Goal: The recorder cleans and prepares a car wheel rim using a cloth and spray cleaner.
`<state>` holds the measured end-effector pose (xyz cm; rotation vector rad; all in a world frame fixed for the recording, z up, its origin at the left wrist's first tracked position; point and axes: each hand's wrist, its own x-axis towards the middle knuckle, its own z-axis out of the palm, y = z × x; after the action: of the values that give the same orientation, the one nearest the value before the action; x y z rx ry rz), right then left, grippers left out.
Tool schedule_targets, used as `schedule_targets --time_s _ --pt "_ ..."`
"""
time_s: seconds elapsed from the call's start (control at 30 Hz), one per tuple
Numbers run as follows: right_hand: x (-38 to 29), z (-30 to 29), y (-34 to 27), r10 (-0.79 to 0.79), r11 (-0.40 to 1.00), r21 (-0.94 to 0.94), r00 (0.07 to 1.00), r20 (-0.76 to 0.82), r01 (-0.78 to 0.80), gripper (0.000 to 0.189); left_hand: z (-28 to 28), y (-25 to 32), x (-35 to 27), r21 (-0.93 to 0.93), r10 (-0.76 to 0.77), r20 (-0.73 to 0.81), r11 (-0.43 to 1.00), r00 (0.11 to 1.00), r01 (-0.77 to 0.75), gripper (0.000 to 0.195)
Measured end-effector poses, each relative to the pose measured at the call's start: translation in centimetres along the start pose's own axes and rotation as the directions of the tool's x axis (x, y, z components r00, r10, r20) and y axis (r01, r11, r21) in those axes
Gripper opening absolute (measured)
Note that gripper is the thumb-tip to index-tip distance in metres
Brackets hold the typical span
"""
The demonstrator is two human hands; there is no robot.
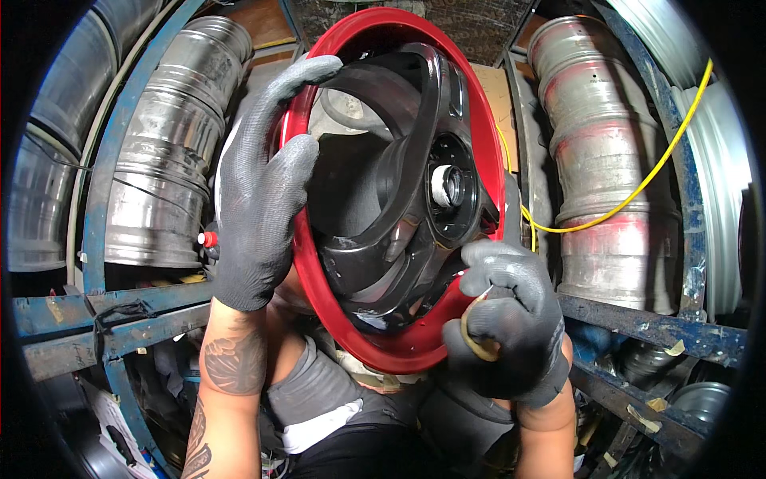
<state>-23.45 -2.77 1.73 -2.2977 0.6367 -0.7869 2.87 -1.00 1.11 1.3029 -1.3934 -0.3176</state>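
Note:
A car wheel rim (383, 224) with glossy black spokes and a red outer lip (303, 239) stands tilted before me. My left hand (263, 173), in a dark grey work glove, grips the lip on its left side, fingers over the edge. A pale ring lines the hub bore (446, 185). Beside the lower right of the lip, my gloved right hand (514, 317) is curled around a tan, ring-like strip (473, 338), possibly a roll of masking tape. A small pale tip shows between its fingers; the rest is hidden by the glove.
Stacked bare metal wheel barrels stand on the left (167, 143) and right (604, 161), within blue steel racks (652, 329). A yellow hose (622, 206) hangs across the right rack. A bottle with a red cap (207, 239) stands at the left.

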Motion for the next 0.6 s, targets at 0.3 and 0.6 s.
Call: schedule_targets --time_s 0.3,0.6 --pt "-0.2 0.7 -0.3 -0.115 0.99 -0.048 0.959 0.258 0.132 0.025 -0.2 0.0 0.1 0.026 0.036 -0.013 0.999 0.999 -0.035 0.051" --pt "-0.1 2.9 -0.4 -0.127 0.989 -0.021 0.903 0.41 0.148 0.036 -0.2 0.1 0.0 -0.002 -0.074 -0.004 0.997 0.997 0.073 0.047"
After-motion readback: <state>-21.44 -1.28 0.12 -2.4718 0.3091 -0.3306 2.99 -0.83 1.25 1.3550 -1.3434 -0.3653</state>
